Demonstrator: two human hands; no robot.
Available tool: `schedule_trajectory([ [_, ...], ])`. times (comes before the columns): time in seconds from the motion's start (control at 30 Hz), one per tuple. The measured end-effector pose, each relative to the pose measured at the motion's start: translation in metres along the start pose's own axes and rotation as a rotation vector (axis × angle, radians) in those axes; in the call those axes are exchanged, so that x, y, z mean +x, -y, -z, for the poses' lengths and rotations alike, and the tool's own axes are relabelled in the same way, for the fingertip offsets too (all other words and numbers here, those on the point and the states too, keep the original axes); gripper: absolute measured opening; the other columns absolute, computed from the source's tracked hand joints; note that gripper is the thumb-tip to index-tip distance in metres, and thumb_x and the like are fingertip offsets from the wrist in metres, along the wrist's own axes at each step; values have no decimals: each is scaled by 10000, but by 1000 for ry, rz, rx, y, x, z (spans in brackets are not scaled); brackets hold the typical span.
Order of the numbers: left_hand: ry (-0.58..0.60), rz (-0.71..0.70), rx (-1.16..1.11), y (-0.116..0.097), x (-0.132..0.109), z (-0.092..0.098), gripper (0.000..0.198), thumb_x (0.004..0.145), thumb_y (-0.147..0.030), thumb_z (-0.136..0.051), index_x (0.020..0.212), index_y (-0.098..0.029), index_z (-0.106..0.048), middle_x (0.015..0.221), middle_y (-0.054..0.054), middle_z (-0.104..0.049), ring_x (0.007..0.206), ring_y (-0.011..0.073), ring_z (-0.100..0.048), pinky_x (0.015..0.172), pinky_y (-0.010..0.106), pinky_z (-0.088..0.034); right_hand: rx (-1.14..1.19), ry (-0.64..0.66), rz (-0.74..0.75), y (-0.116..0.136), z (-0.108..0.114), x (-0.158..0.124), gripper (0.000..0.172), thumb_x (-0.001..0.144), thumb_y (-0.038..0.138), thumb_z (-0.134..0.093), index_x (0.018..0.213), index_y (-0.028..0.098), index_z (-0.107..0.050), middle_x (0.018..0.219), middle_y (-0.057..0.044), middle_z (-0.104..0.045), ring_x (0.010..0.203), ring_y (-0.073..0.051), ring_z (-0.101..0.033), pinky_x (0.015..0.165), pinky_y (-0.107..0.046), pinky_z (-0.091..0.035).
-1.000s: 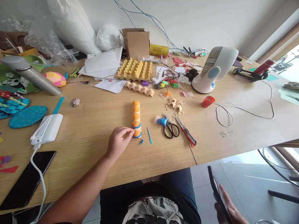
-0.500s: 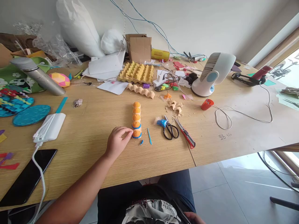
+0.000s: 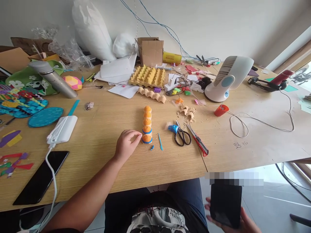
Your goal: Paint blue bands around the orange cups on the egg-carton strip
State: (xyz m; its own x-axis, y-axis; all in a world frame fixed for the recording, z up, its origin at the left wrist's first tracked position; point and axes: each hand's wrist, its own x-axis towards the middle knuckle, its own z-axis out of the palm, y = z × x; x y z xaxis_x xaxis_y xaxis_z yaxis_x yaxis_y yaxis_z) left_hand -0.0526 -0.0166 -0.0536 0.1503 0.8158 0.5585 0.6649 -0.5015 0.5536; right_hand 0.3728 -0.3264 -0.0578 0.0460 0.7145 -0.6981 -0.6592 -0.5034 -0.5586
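Right hand [image 3: 246, 221] and phone [image 3: 225, 204] swung up and rightward, fingers wrapped round phone. Left hand [image 3: 125, 145]: fingertips pinched together beside near end of strip [image 3: 147, 122], contact unclear. Strip lies on table [image 3: 107, 124]: five orange domes, blue banding on nearest two, long axis pointing straight away. Left hand angles in from lower left.

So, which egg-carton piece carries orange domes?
The near strip, beside the left hand: it alone is topped with orange; the farther strip, yellow tray and broken scraps show none.
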Motion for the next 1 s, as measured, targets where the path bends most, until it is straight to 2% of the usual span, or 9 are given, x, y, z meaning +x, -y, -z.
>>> schedule_trajectory([
  [0.13, 26, 24, 9, 3, 0, -1, 176, 1009, -328, -672, 883, -251, -768, 955, 48, -822, 940, 239, -737, 895, 409, -572, 106, -111, 140, 21, -38, 29, 696, 866, 846, -627, 1219, 290, -853, 1337, -193, -812, 1167, -437, -798, 1188, -751, -459],
  [0.23, 11, 28, 14, 5, 1, -2, 126, 985, -318, -696, 898, -248, -756, 986, 51, -816, 975, 245, -740, 931, 419, -573, 56, -84, 224, 29, -56, 46, 714, 902, 840, -594, 1297, 288, -817, 1307, -192, -824, 1117, -417, -811, 1211, -759, -423],
  [0.3, -7, 35, 16, 5, 2, -1, 88, 981, -300, -692, 962, -248, -761, 1038, 57, -815, 1020, 249, -741, 964, 427, -572, 29, -22, 221, 32, -61, 53, 714, 921, 824, -593, 1330, 278, -803, 1358, -201, -801, 1162, -411, -801, 1240, -738, -403],
  [0.43, -6, 39, 15, 5, 2, 0, 168, 1036, -310, -630, 1029, -258, -790, 1078, 62, -813, 1049, 245, -738, 977, 429, -565, 12, 35, 209, 33, -59, 57, 741, 915, 840, -592, 1339, 268, -798, 1399, -205, -780, 1188, -415, -794, 1227, -721, -431],
  [0.5, -2, 40, 13, 4, 2, 1, 187, 1049, -310, -615, 1059, -261, -796, 1101, 62, -812, 1070, 245, -737, 987, 429, -561, -8, 50, 217, 33, -56, 57, 719, 859, 803, -710, 1320, 259, -804, 1407, -208, -775, 1185, -421, -794, 1203, -708, -465],
  [0.6, -7, 23, 11, 5, 1, 1, 170, 1039, -296, -630, 1073, -256, -792, 1112, 63, -810, 1079, 248, -736, 994, 430, -560, -90, 12, 272, 33, -50, 56, 643, 724, 558, -959, 1268, 252, -807, 1378, -203, -790, 1177, -422, -795, 1171, -682, -507],
  [0.7, -11, 11, 11, 5, 0, 1, 150, 1024, -280, -644, 1069, -257, -786, 1111, 63, -807, 1080, 248, -734, 996, 427, -562, -147, -115, 323, 32, -47, 55, 680, 677, 361, -1018, 1304, 280, -767, 1263, -153, -836, 1121, -379, -812, 1152, -638, -541],
  [0.83, -11, 15, 8, 7, -1, 1, 144, 1020, -268, -649, 1076, -256, -780, 1119, 63, -804, 1089, 244, -730, 1010, 427, -560, -123, -232, 358, 28, -40, 50, 763, 707, 423, -993, 1405, 338, -696, 1143, -84, -849, 1000, -323, -824, 1104, -590, -595],
  [1.0, -8, 2, 4, 8, -1, 1, 138, 1020, -265, -657, 1085, -248, -778, 1125, 64, -800, 1094, 241, -732, 1016, 424, -557, -58, -243, 316, 16, -29, 33, 701, 773, 470, -935, 1411, 338, -677, 1433, -114, -756, 1239, -361, -761, 1170, -621, -545],
])
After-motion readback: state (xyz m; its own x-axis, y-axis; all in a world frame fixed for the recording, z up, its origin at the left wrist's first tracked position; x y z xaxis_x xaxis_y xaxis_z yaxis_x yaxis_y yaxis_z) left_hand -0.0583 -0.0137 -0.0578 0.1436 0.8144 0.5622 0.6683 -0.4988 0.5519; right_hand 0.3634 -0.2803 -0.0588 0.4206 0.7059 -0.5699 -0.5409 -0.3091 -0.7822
